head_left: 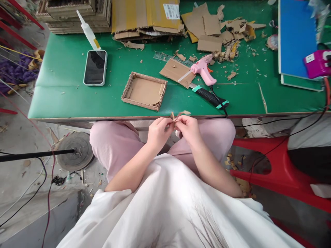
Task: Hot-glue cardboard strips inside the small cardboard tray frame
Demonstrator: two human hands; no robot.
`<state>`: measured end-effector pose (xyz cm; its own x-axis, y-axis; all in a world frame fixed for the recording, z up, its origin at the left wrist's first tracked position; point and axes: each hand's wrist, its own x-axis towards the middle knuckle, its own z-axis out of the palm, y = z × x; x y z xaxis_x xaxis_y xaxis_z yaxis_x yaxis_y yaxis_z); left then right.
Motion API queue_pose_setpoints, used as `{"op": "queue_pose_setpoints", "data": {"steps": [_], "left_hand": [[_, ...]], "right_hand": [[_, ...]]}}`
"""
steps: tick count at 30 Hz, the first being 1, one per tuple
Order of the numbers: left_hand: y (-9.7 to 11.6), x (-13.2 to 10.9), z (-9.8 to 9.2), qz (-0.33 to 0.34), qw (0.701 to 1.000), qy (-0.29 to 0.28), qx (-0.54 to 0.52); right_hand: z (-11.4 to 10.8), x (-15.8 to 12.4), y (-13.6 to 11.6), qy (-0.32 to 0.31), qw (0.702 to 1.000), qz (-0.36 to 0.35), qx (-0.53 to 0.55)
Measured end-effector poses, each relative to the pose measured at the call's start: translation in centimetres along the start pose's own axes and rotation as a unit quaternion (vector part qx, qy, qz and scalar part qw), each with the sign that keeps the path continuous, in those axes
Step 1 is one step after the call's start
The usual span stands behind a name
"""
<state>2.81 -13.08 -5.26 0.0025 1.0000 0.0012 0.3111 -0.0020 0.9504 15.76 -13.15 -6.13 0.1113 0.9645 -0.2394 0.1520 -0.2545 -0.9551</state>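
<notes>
Pinched between fingertips of left hand point(158, 132) and right hand point(189, 129), both curled closed: small cardboard scrap point(172, 116), just below bench point(64, 96) near edge, close to cardboard tray point(141, 104).

We see only a tip of the little cardboard bit point(173, 116), because the pinching fingers of the left hand point(158, 132) and the right hand point(190, 129) cover the rest; its shape is too small to tell. The top edge cuts off the cardboard pile point(74, 15) and the blue board point(297, 34). The right edge cuts off the purple tool point(319, 63). We cannot read the tiny words on the white label point(171, 11).
</notes>
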Motion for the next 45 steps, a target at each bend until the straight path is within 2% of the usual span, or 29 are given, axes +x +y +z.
{"op": "queue_pose_setpoints", "data": {"steps": [6, 11, 17, 22, 27, 32, 36, 41, 45], "left_hand": [[-0.8, 0.4, -0.1, -0.018, 0.999, -0.033, -0.037], [-1.3, 0.5, -0.1, -0.037, 0.997, -0.048, -0.047], [-0.5, 0.3, -0.2, -0.020, 0.999, -0.034, 0.012], [0.2, 0.1, -0.2, 0.010, 0.999, -0.016, 0.043], [-0.5, 0.4, -0.3, -0.008, 0.999, -0.036, 0.004], [-1.3, 0.7, -0.3, -0.031, 0.997, -0.062, -0.043], [-1.0, 0.3, -0.2, -0.023, 0.998, -0.049, -0.032], [-0.2, -0.2, 0.1, 0.012, 1.000, -0.010, -0.003], [-0.4, 0.0, 0.2, 0.004, 0.999, -0.018, -0.026]], "right_hand": [[-0.1, 0.0, 0.2, -0.017, 1.000, 0.000, 0.002], [-0.3, -0.1, -0.5, 0.009, 0.999, -0.026, -0.035], [-0.2, -0.5, -1.3, 0.022, 0.997, -0.034, -0.058], [0.0, -0.1, -0.4, 0.009, 0.999, -0.014, -0.029], [0.0, 0.0, 0.3, -0.015, 1.000, -0.007, -0.007], [-0.4, -0.4, -0.7, 0.001, 0.999, -0.030, -0.040], [-0.3, -0.5, -1.2, 0.012, 0.998, -0.032, -0.051], [-0.1, -0.2, -0.4, -0.001, 1.000, -0.008, -0.021], [-0.2, 0.0, 0.1, -0.018, 1.000, 0.006, 0.000]]}}
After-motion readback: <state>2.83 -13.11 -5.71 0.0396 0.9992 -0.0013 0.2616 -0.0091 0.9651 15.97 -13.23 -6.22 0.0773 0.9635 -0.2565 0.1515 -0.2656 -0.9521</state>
